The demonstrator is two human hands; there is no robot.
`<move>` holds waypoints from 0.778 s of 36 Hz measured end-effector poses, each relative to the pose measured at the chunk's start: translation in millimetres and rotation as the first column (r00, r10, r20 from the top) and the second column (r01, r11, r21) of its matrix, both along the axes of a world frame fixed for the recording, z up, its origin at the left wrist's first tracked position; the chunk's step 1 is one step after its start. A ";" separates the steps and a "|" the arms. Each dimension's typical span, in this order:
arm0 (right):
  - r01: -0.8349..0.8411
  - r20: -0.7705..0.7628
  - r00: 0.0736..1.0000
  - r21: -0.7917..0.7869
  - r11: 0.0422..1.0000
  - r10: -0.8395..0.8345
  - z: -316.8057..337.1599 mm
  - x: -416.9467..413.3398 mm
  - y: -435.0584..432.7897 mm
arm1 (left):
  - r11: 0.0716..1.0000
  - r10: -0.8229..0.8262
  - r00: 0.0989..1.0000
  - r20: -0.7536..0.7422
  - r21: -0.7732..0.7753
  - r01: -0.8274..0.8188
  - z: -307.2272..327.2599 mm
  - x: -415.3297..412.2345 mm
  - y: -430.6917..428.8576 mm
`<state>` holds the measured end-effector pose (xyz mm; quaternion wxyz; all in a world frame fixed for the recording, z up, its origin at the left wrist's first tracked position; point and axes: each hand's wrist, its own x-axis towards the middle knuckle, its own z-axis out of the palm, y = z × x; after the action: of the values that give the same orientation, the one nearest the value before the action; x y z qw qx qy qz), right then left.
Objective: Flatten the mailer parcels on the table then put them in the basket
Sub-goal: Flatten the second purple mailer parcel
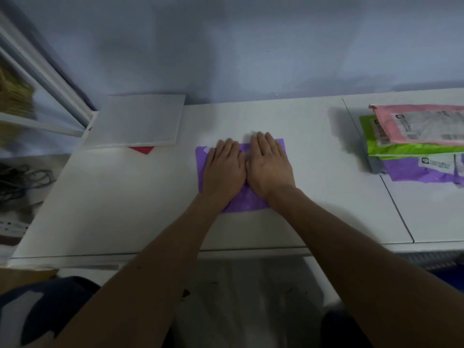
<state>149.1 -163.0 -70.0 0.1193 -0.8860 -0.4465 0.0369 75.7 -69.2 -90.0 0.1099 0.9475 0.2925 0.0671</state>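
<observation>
Pressing flat-fingered, the left hand (224, 169) and right hand (270, 165) flatten a purple mailer (247, 197) mid-table (125, 197), while the stacked mailers (414, 136) at right wait; no basket shows.

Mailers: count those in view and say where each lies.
4. One purple mailer under the left hand and right hand; pink mailer, green mailer and second purple mailer stacked at right. The stack may hide more.

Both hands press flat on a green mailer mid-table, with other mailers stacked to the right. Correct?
No: in the head view the mailer under the left hand and right hand is purple, not green. The rest holds.
</observation>
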 end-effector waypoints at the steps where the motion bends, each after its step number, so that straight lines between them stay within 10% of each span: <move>1: -0.019 0.009 1.000 0.014 1.000 0.019 -0.5 -2.0 2.4 | 0.999 0.018 1.000 0.015 -0.028 -0.018 -0.3 0.7 -0.4; 16: -0.051 -0.017 0.999 -0.108 0.993 0.049 -3.9 1.2 -7.5 | 0.982 0.088 0.993 -0.084 0.176 -0.072 -6.4 -46.8 17.4; 28: 0.092 -0.242 0.964 -0.082 0.992 -0.110 -1.4 13.4 -17.1 | 0.981 0.192 0.979 -0.068 -0.020 -0.194 13.2 -42.9 15.7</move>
<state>162.4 -180.2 -71.4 0.1442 -0.8999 -0.3810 0.1558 32.9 -53.6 -76.9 0.1057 0.9148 0.3875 0.0422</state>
